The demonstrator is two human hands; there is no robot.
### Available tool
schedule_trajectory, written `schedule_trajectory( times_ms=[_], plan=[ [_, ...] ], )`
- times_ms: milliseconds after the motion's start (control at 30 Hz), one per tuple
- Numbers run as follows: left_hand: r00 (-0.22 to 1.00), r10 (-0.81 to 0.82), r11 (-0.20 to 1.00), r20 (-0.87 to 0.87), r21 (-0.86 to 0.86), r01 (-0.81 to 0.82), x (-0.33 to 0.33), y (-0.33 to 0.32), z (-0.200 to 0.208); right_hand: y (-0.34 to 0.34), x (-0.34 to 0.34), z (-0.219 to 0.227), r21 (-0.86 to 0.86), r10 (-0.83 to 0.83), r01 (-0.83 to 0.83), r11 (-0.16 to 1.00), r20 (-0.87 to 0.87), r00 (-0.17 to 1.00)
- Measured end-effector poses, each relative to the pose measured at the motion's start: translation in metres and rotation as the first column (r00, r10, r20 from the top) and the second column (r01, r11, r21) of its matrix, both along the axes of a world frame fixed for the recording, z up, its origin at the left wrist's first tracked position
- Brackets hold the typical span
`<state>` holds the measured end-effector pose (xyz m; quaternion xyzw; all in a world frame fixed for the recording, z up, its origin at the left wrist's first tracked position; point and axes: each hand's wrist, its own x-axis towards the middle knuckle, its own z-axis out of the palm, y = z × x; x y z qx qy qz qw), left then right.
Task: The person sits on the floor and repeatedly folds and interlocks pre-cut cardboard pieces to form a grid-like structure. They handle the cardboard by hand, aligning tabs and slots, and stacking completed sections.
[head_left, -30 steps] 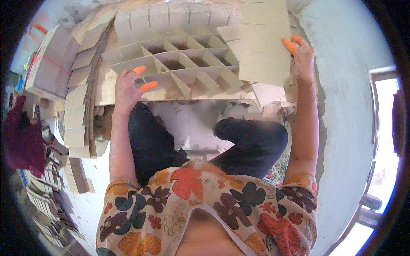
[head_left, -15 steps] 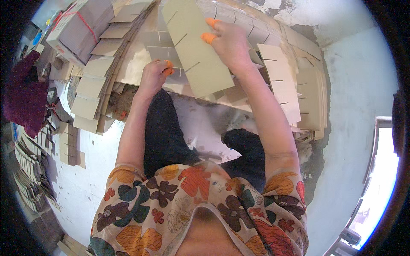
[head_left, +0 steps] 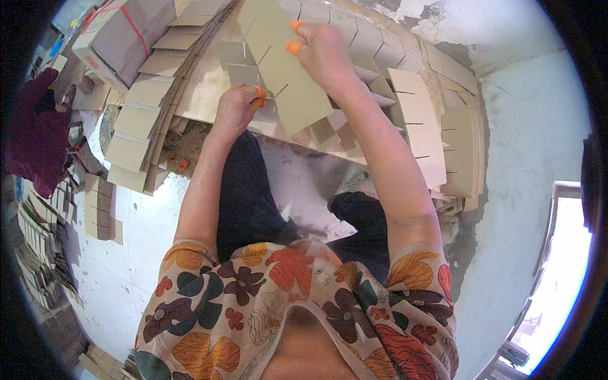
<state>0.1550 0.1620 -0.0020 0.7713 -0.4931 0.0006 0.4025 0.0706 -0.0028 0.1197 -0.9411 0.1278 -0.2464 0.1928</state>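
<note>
A long cardboard strip (head_left: 278, 76) with slots cut along one side slants over the work board. My right hand (head_left: 326, 57), with orange finger covers on thumb and forefinger, grips the strip's right edge. Lower and to the left, my left hand (head_left: 235, 111) is closed in a pinch, also with orange covers on its fingertips. It is at the near edge of smaller cardboard divider pieces (head_left: 244, 73) standing on the board; the strip partly hides these. What lies between the left fingertips shows only in part.
Slotted cardboard sheets (head_left: 418, 126) stand by my right forearm. A row of overlapping cardboard pieces (head_left: 136, 120) lines the left, beside a carton (head_left: 120, 41) with red string. Another person in a dark red garment (head_left: 38, 139) is at far left. A wall (head_left: 525, 126) rises at right.
My right hand and the slotted strip have shifted left, bringing the strip's lower part nearer my left hand. My left hand has moved slightly right, still pinched.
</note>
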Motion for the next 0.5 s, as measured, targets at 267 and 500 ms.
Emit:
schedule_trajectory(
  times_ms=[267,500],
  plan=[
    [1.000,-0.011,1.000,-0.009,-0.009,0.010,0.002,-0.001,-0.003,-0.006,0.005,-0.001,-0.010,0.045,-0.045,0.999,-0.041,0.998],
    [1.000,-0.013,1.000,0.002,-0.020,0.013,0.003,0.000,-0.003,0.013,0.004,-0.005,-0.027,0.064,-0.064,0.998,0.008,0.998]
  ],
)
